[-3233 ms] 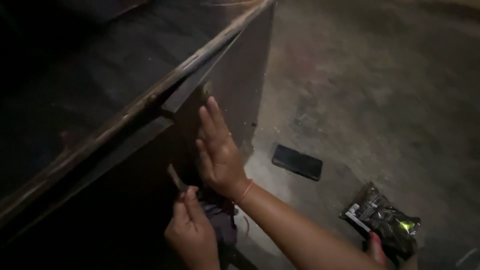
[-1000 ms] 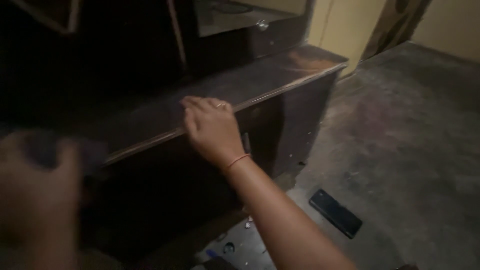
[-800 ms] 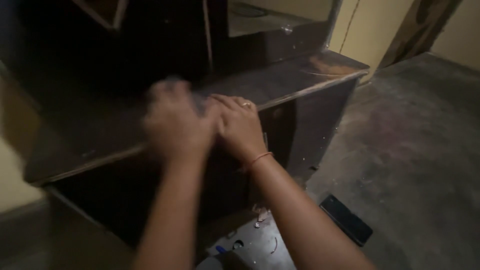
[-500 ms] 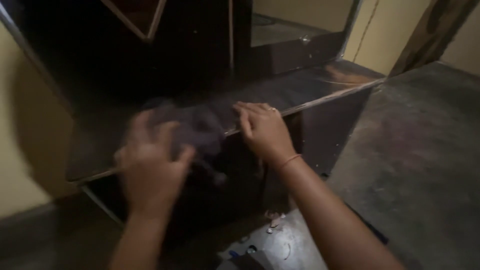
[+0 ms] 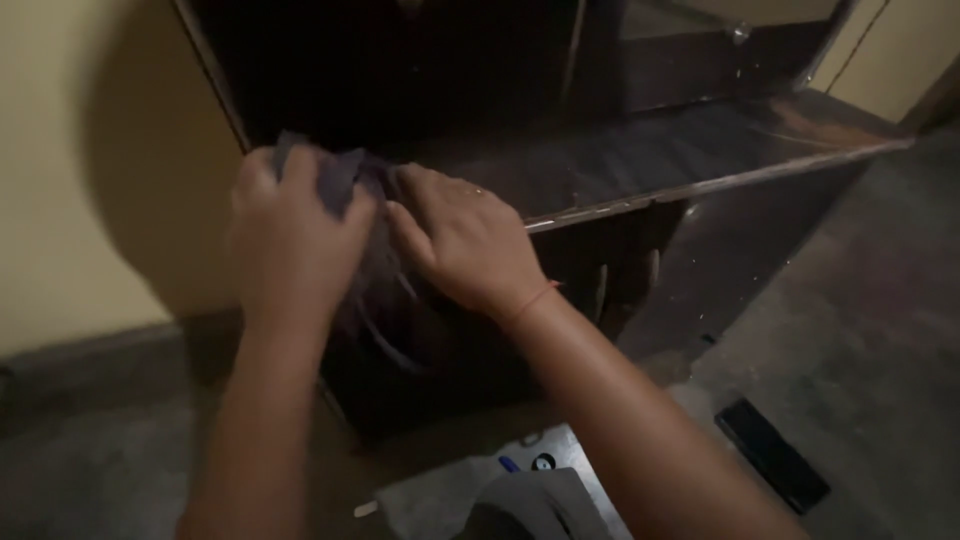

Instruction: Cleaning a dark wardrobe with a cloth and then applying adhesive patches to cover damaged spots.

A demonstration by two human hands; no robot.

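Cloth (image 5: pixel 345 180) bunched between left hand (image 5: pixel 290 235) and right hand (image 5: pixel 470 240).

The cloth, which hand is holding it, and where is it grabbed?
The left hand grips the dark cloth bunched at its top, on the cabinet's shelf edge. The right hand touches it beside; whether it grips cannot be told.

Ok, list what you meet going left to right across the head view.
Yellow wall → left hand gripping a dark cloth → right hand → dark wooden shelf top → flat black phone-like object on the floor.
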